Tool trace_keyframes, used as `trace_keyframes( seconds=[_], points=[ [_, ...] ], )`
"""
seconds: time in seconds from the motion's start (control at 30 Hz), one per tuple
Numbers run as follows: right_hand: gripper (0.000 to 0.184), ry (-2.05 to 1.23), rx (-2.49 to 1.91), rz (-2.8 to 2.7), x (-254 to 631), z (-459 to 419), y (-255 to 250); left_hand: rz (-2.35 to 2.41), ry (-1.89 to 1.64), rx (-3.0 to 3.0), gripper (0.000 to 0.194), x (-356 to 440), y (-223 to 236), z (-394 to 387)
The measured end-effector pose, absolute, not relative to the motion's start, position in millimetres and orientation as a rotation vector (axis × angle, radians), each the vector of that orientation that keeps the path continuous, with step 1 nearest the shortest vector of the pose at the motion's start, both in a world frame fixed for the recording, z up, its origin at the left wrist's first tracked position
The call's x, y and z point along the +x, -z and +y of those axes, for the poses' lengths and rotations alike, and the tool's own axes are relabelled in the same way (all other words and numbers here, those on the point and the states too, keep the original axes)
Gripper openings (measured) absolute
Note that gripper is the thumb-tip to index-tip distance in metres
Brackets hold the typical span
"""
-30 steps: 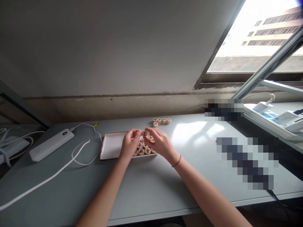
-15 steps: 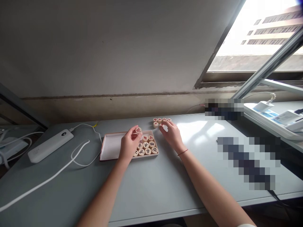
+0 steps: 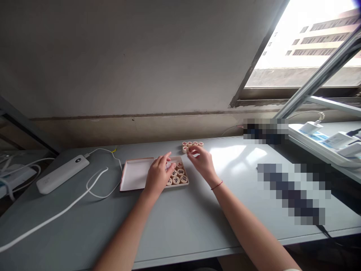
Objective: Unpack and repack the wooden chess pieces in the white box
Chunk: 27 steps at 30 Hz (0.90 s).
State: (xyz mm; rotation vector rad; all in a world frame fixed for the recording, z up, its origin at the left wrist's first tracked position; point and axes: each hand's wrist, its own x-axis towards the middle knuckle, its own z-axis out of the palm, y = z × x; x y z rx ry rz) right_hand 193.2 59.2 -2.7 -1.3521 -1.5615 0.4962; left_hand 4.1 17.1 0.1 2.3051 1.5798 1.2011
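A shallow box (image 3: 137, 175) lies open on the table, its white left half bare. Round wooden Chinese chess pieces (image 3: 176, 180) with black and red characters fill the part of its right half that I can see. My left hand (image 3: 159, 172) is over that half, thumb and fingers apart; it covers some pieces. Further back, several red-lettered Chinese chess pieces (image 3: 195, 143) form a row, with another piece (image 3: 185, 149) in front. Beside this one, my right hand (image 3: 200, 159) pinches a piece mostly hidden by its fingers.
A white power bank (image 3: 62, 175) with a white cable (image 3: 64, 212) lies on the left of the table. Blurred-out dark objects (image 3: 293, 194) are on the right. A power strip with plugs (image 3: 324, 141) sits at the far right, and a wall (image 3: 132, 128) runs behind the table.
My left hand has lowered into the box, and the black-lettered piece it held up is out of sight. My right hand has shifted slightly left, covering the red piece at its fingertips.
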Motion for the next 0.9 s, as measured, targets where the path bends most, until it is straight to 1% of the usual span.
trace_keyframes(
  seconds=[0.1, 0.17, 0.47, 0.63, 0.73, 0.8, 0.83, 0.9],
  points=[
    [0.02, -0.274, -1.567, -1.558, 214, 75, 19, 1.623, -1.181, 2.291, 0.028, 2, 0, 17],
    [0.019, -0.212, -1.611, -1.61, 220, 82, 28, 1.634, -1.173, 2.28, 0.026, 1, 0, 18],
    [0.023, -0.16, -1.626, -1.728, 219, 95, 47, 1.645, -1.115, 2.248, 0.02, 4, 1, 18],
    [0.019, -0.163, -1.666, -1.71, 218, 97, 47, 1.754, -1.004, 2.246, 0.019, 5, -2, 19],
    [0.017, -0.1, -1.611, -1.691, 214, 92, 39, 1.862, -0.85, 2.287, 0.02, 5, -4, 20],
    [0.017, -0.055, -1.534, -1.682, 207, 83, 29, 1.894, -0.712, 2.336, 0.026, 6, -6, 21],
    [0.018, -0.084, -1.502, -1.694, 202, 78, 24, 1.901, -0.639, 2.357, 0.03, 6, -7, 22],
    [0.022, -0.272, -1.477, -1.749, 192, 64, 12, 1.899, -0.499, 2.382, 0.037, 9, -8, 24]
  ],
)
